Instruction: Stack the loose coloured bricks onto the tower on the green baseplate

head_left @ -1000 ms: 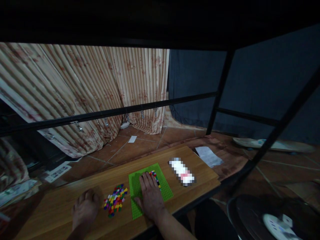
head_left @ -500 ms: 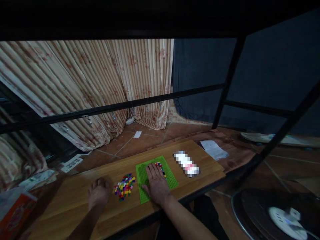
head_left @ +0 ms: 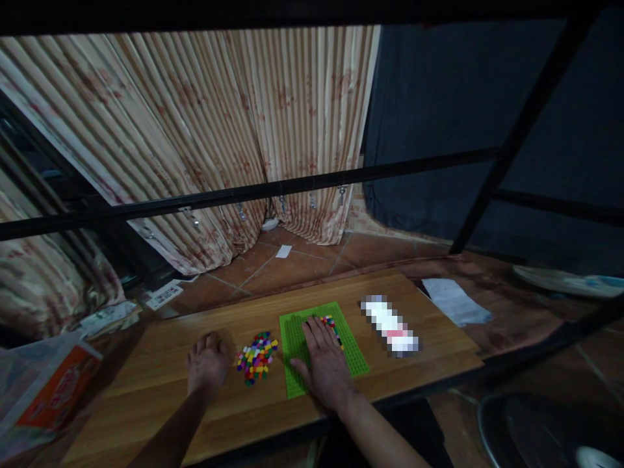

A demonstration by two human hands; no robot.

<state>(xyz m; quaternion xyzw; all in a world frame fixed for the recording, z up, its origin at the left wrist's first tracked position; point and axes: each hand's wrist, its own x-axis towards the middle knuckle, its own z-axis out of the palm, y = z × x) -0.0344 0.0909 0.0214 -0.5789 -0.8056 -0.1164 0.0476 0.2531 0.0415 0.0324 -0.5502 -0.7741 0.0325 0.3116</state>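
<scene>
My right hand (head_left: 327, 365) lies flat, palm down, on a green studded baseplate (head_left: 297, 383). Its fingers are stretched out, with the thumb spread to the left. Small coloured bricks (head_left: 336, 330) form a curved row on the plate, just right of those fingers and partly covered by them. Left of the plate, a loose pile of small multicoloured bricks (head_left: 257, 357) lies on the wooden table. Farther left, my left hand (head_left: 208, 364) rests palm down on the wood, fingers loosely bent and a little apart. I see nothing held in it; its palm is hidden.
On the wooden table (head_left: 185, 429), a blurred-out white object (head_left: 390, 325) lies right of the plate. A dark metal bar (head_left: 273, 188) crosses beyond the table. An orange-and-clear bag (head_left: 53, 390) is at the left, and a paper sheet (head_left: 455, 301) lies past the right end.
The camera view has shifted, so the table and curtains appear moved to the right. Both hands keep nearly the same places relative to the baseplate and the brick pile.
</scene>
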